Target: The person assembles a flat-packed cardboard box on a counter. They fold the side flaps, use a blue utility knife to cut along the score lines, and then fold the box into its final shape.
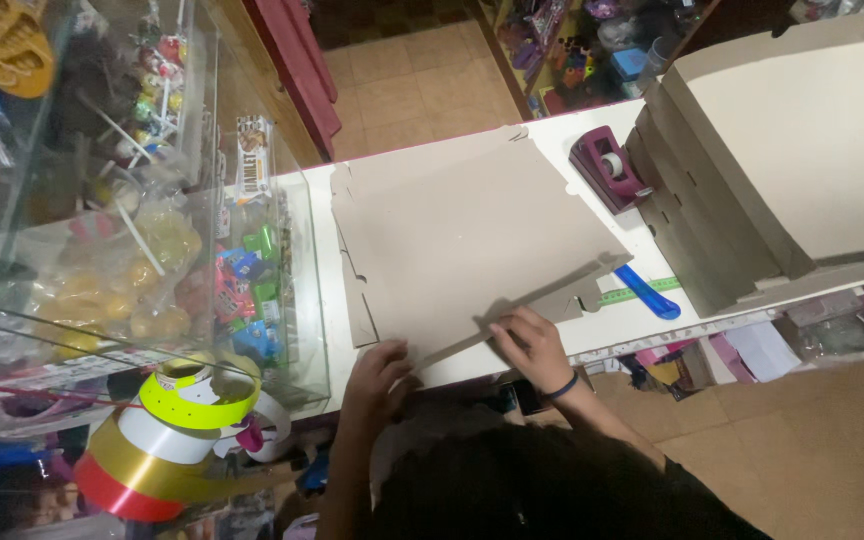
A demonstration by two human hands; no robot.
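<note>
Cardboard sheet (462, 235), flat and grey-brown, lying on white counter (592, 130) in middle of frame. Near edge of sheet bent up into long thin flap, running from lower middle toward right.

Left hand (377, 370) at lower middle of frame, fingers curled over near corner of sheet, gripping it at counter edge. Right hand (530, 345) just beside it, a bit to the right, fingers spread and pressing down on flap, palm flat on cardboard. Dark band round right wrist.

Blue ruler (647, 292) right of sheet, poking out from under flap end, lying on green measuring strip (642, 293). Dark pink tape holder (607, 168) further up, near top right corner of sheet, white tape roll inside. Stack of folded cardboard boxes (752, 160) at upper right of frame, top one open and shallow, touching tape holder side.

Glass case (152, 200) at left of frame, full of bright sweets and toys. Ribbon rolls (177, 430) at lower left: yellow-green, white, gold and red, piled together.

Tan tile floor (412, 85) at top middle, past counter.
</note>
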